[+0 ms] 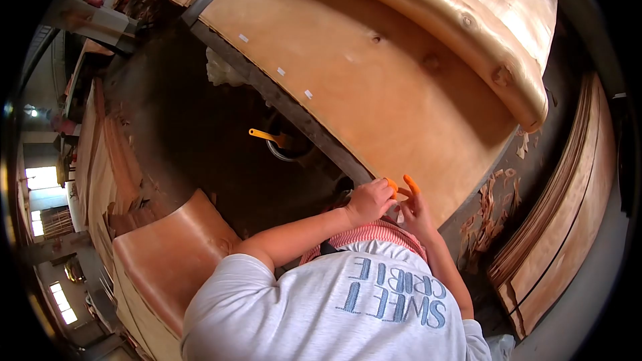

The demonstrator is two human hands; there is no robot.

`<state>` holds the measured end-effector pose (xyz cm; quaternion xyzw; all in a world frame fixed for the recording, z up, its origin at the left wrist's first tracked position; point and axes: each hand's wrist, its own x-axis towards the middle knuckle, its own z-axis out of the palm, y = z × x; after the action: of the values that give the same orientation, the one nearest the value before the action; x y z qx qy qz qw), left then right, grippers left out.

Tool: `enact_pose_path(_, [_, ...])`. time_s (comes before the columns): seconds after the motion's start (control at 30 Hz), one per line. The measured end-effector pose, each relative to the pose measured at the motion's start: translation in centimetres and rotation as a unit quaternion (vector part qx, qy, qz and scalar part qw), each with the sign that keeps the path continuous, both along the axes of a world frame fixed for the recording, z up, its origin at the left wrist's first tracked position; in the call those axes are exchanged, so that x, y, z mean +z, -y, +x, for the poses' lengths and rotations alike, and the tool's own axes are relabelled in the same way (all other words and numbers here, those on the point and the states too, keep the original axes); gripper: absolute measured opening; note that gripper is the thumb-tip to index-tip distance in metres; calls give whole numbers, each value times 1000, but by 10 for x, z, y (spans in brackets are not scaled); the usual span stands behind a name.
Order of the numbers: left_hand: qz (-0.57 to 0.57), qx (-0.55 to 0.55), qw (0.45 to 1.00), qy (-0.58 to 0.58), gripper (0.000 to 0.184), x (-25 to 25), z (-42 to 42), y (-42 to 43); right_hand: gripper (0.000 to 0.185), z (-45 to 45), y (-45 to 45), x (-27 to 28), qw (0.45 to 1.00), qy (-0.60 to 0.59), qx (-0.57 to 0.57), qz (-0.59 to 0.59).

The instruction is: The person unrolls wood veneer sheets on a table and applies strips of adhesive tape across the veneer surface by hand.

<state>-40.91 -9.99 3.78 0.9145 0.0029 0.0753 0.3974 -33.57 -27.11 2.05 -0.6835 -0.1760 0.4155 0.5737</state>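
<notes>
My left hand (370, 202) is closed at the near edge of a large wood veneer sheet (348, 87), its fingertips against an orange piece (392, 188). What it grips there is hard to make out. Close beside it, my right hand (418, 216) has one finger raised, with an orange finger cover (411, 184) on its tip. The other fingers of that hand are bent together near a small whitish bit (400, 215), too small to name. Three small white strips (281, 71) lie along the sheet's left edge.
A rolled-back veneer sheet (461, 20) lies across the stack's far side. Left of the stack, a yellow-handled tool (261, 134) rests in a round container (287, 154). Veneer piles stand at right (562, 220) and lower left (174, 247). Scraps (491, 210) litter the floor.
</notes>
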Motion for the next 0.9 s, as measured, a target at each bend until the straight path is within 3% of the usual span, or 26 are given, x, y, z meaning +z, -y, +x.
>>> enact_pose_path(0.13, [9,-59,997,41,15,9,-2,-4,62,3,-5,-3,999,-19,25,32])
enact_pose_path(0.23, [-8,-73,997,33,13,23,-6,-11,62,1,-6,15,994,32,90,47])
enact_pose_path(0.27, [-26,-70,997,23,13,27,-6,-15,58,-3,-6,14,995,-17,75,56])
enact_pose_path(0.37, [-100,-72,991,-43,12,52,-5,-25,47,-1,0,10,986,113,123,-2])
enact_pose_path(0.4, [-125,-72,987,-71,12,57,-3,-29,34,-1,1,19,990,64,117,-38])
enact_pose_path(0.53, [-173,-30,973,-151,15,29,8,-48,24,-4,20,-6,973,-200,69,-91])
enact_pose_path(0.57, [-180,-13,969,-171,17,17,14,-53,24,-6,23,-7,979,-199,29,-40])
enact_pose_path(0.7, [-87,-13,963,-253,19,-33,35,-51,28,5,36,-23,979,-154,-5,-136])
enact_pose_path(0.9, [15,25,986,-164,13,-75,54,-17,27,15,44,-58,969,-74,-41,-233])
